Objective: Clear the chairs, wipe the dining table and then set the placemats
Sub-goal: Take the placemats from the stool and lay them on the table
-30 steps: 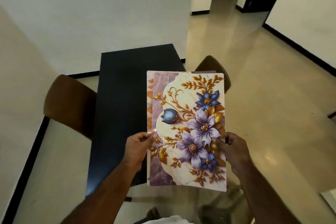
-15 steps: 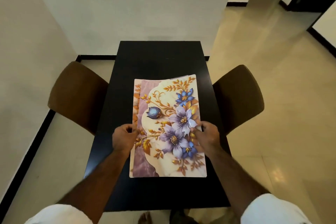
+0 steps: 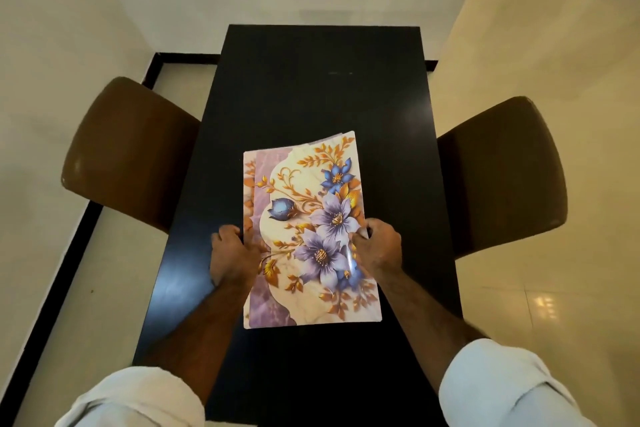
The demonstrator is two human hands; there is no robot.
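Observation:
A stack of floral placemats [image 3: 308, 229], cream and purple with blue flowers and gold leaves, is over the middle of the black dining table [image 3: 318, 87]. My left hand [image 3: 233, 253] grips the stack's left edge. My right hand [image 3: 377, 250] pinches the right edge, where the top mat curls up slightly. More mats show offset beneath the top one at the left and far edges. Whether the stack rests flat on the table I cannot tell.
A brown chair [image 3: 128, 156] stands at the table's left side and another brown chair [image 3: 502, 177] at its right. A white wall lies beyond the table's far end. Beige tiled floor with a black skirting strip [image 3: 52, 291] runs along the left.
The view has swung left and down, centring the table. The placemat stack, held up in front of me before, has come down low over the table's middle, both hands still on its edges.

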